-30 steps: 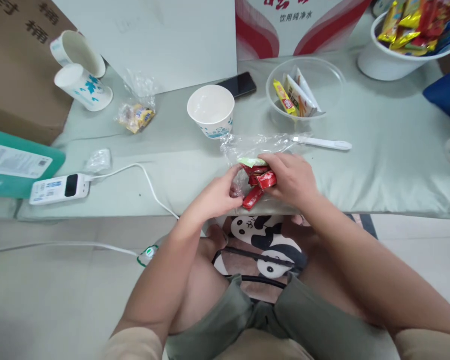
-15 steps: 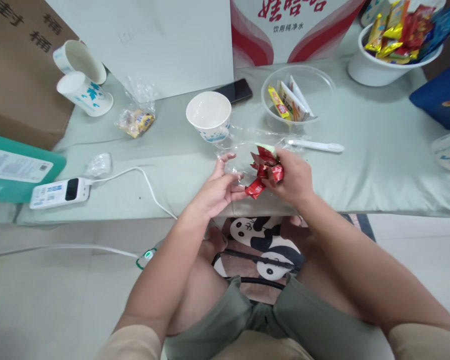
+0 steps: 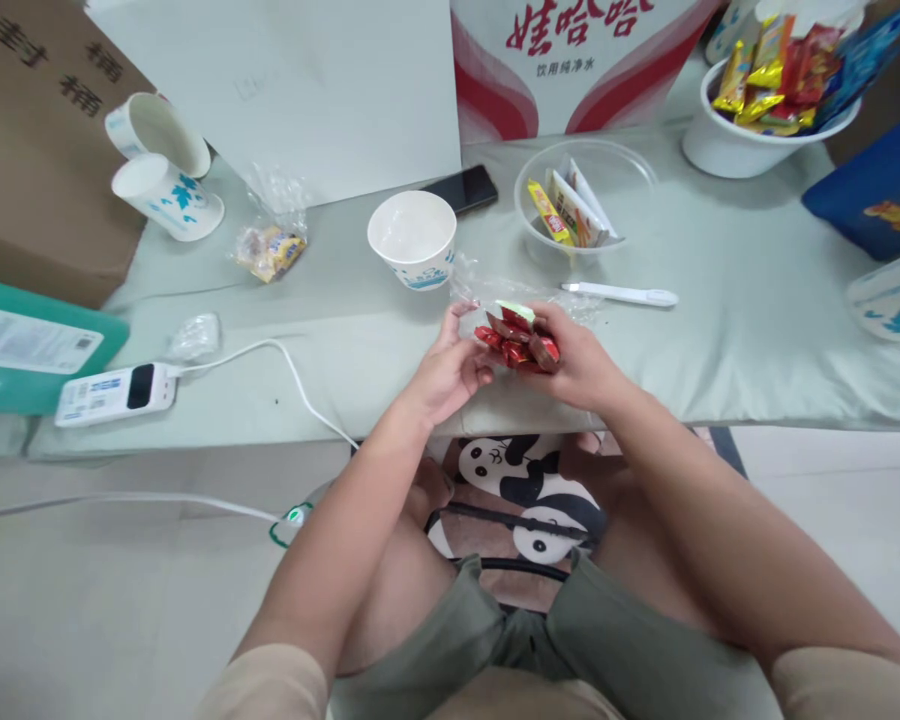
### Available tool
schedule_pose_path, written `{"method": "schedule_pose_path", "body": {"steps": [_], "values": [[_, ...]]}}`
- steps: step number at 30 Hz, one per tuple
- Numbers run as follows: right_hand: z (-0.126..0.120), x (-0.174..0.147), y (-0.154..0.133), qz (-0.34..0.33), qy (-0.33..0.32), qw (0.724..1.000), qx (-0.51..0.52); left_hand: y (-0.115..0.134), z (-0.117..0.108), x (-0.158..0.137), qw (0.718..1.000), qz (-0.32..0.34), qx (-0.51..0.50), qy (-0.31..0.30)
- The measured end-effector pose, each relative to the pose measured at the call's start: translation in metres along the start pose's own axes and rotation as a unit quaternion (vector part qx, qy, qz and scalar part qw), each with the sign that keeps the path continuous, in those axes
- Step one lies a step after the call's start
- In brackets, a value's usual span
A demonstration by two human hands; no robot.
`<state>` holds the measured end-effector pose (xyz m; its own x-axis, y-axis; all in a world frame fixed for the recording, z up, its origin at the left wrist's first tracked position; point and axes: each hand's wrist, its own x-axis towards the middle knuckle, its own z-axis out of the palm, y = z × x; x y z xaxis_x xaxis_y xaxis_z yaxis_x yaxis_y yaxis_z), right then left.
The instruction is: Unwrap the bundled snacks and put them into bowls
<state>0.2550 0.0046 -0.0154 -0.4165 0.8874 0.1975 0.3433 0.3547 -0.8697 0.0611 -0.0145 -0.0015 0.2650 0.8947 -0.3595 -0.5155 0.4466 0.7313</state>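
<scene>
My right hand [image 3: 577, 352] is closed around a bunch of small red-wrapped snack packets [image 3: 517, 345], with a pale green piece showing at the top. My left hand [image 3: 454, 370] is at the bunch's left end, its fingers apart and partly curled, the tips close against the wrappers. Whether they press on them is hard to make out. Crumpled clear plastic film [image 3: 476, 285] lies on the cloth just behind the hands. Beyond the left hand a white paper cup [image 3: 412, 240] stands upright.
A clear round bowl [image 3: 529, 225] holds several packets, with a white-handled utensil [image 3: 630, 295] in front. At the back right is a white tub [image 3: 735, 140] full of snacks. A phone [image 3: 469, 188], a bagged snack [image 3: 274, 253], tipped paper cups [image 3: 169, 195] and a power strip [image 3: 116, 393] are around.
The red packets have been drawn into a tighter bunch; one that stuck out below now lies with the others. My left hand has moved slightly right and up against them.
</scene>
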Motion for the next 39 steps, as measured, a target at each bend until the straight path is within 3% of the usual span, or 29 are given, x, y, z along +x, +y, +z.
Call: {"method": "schedule_pose_path", "body": {"steps": [5, 11, 15, 21, 28, 31, 35, 39], "values": [[0.002, 0.004, -0.007, 0.052, 0.011, 0.985, 0.164, 0.001, 0.01, 0.002, 1.0, 0.006, -0.007, -0.003], [0.012, 0.005, -0.015, 0.144, 0.001, 0.91, 0.39, 0.009, 0.019, 0.002, 0.998, 0.015, -0.05, -0.033], [0.02, 0.006, -0.014, 0.182, 0.011, 0.894, 0.41, 0.014, 0.017, 0.0, 0.998, 0.007, -0.047, -0.035], [0.023, 0.009, -0.017, 0.26, 0.128, 0.845, 0.449, 0.021, 0.012, -0.002, 0.998, 0.021, -0.045, -0.026], [0.022, 0.015, -0.012, 0.262, 0.209, 0.774, 0.537, 0.011, 0.006, 0.006, 0.992, 0.075, 0.033, 0.097], [0.023, 0.014, -0.013, 0.25, 0.226, 0.772, 0.538, 0.005, 0.007, 0.005, 0.987, 0.074, 0.11, 0.094], [0.028, 0.01, -0.015, 0.252, 0.188, 0.797, 0.516, -0.001, 0.008, 0.004, 0.969, 0.069, 0.225, 0.07], [0.031, 0.007, -0.013, 0.252, 0.157, 0.818, 0.493, -0.006, 0.001, 0.006, 0.945, 0.118, 0.294, 0.086]]}}
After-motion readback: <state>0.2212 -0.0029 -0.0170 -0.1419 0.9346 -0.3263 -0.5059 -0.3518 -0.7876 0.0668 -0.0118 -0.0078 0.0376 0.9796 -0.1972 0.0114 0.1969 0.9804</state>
